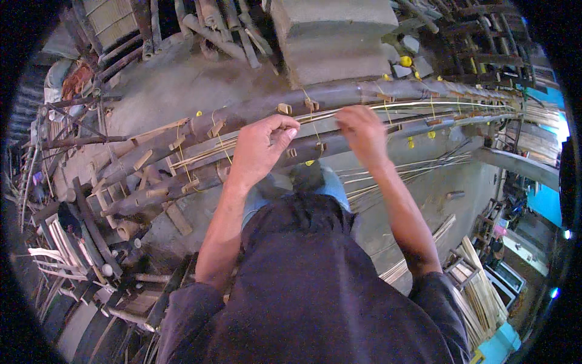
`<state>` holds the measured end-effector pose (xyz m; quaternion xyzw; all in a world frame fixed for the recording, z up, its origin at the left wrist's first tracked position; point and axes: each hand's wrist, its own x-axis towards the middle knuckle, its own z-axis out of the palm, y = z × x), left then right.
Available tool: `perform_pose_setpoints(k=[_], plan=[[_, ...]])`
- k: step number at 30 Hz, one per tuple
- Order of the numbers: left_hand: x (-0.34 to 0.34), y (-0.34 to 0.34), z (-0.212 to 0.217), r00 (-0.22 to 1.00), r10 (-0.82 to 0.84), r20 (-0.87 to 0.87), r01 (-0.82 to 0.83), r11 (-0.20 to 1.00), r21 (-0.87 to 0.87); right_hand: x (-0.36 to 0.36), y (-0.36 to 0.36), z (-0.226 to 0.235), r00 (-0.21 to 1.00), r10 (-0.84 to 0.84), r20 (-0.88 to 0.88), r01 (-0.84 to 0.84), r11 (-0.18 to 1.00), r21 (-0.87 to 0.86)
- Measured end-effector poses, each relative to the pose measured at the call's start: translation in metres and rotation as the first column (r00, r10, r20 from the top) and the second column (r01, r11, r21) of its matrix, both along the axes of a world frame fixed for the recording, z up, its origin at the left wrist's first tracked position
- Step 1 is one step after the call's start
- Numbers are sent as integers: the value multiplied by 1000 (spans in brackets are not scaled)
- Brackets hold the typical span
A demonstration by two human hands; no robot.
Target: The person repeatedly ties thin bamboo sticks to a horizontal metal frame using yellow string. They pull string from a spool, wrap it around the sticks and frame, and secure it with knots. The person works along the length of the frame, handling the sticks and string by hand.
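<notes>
Between two long dark poles: thin pale strips, a loose bundle, passing beneath both hands in view.
Strips, long axis: crosswise to the body, lengthwise with the poles; from lower left toward upper right, flattening and drawing closer together at the right end.
Strips, from the grip: directly under the fingers, continuing outward past both wrists to either side.
Left hand: over the left stretch of strips; fingers curled, thumb and fingertips close together, turned toward the opposite hand; pinch on a strip: cannot tell.
Right hand: over the strips just right of the gap between hands; fingers bent downward, outline blurred; closure and contact: cannot tell.
Nearer hand: no clear difference, both directly over the bundle, slightly apart from each other.
Far pole: beyond the fingertips, roughly parallel to the strips.
Near pole: on the body side, partly behind the hands.
Yellow cord ties: across the strips, at intervals.
Small wooden blocks: along the poles.
Concrete block: beyond the far pole.
</notes>
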<state>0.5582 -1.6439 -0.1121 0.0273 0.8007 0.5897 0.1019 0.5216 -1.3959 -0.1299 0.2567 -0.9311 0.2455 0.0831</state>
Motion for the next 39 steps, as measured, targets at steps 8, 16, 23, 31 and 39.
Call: perform_pose_setpoints(k=[8,16,23,31,39], plan=[[10,-8,5,998,66,-26,-67,995,-71,3,12,-16,988,-69,-137,41,980,-195],[10,30,12,989,149,-3,-147,972,-185,-19,6,2,986,-133,100,166,848,-503],[-7,67,7,997,47,-61,-71,869,-490,-40,5,-14,900,117,421,-24,976,-219],[-8,52,-16,999,-28,-36,7,875,-485,78,47,-36,191,341,920,445,806,-391],[-6,55,-53,922,-180,-344,-55,816,-576,8,-2,122,755,261,602,-197,965,-171]])
